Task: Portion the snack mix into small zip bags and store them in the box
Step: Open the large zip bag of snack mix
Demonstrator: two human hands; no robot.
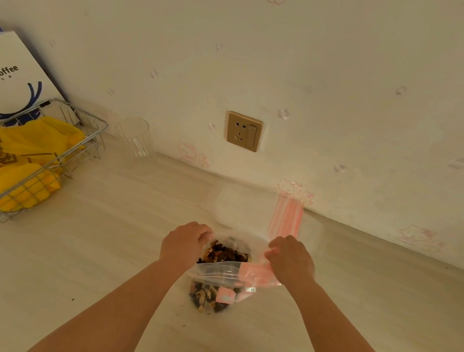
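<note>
On table (72,258), both hands, L (185,243) & R (292,259), pinch rim of snack-mix zip bag (220,274).

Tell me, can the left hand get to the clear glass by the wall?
Probably yes. Bare tabletop lies between the left hand and the clear glass, nothing blocking. But its fingers grip the snack bag, so it must let go first.

Bare desk (367,326) lies open at lower left and right of the frame. At upper left a wire basket (49,163) and a clear glass (134,137) block passage; flat zip bags (253,208) occupy the centre near the wall.
</note>
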